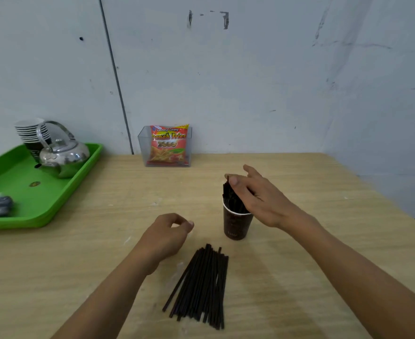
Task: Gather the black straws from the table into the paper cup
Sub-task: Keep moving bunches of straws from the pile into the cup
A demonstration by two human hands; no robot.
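Thin black plastic straws (201, 285) lie on wooden desk (79, 265) by dark brown paper cup (235, 226), more inside half hidden by right hand (257, 196), grip unclear; left hand (167, 236) loosely curled, empty; red snack bag (168, 145) reads "French Fries".

Colour check: straws (199, 287) plain black; paper cup (237, 225) dark brown, white rim, faint pale lettering. The bench (103, 253) is pale tan wood grain. Also noted: tray (62, 199) bright green, kettle (63, 155) mirror silver, snack packet (168, 145) red with yellow lettering, wall (250, 81) pale grey, scuffed.
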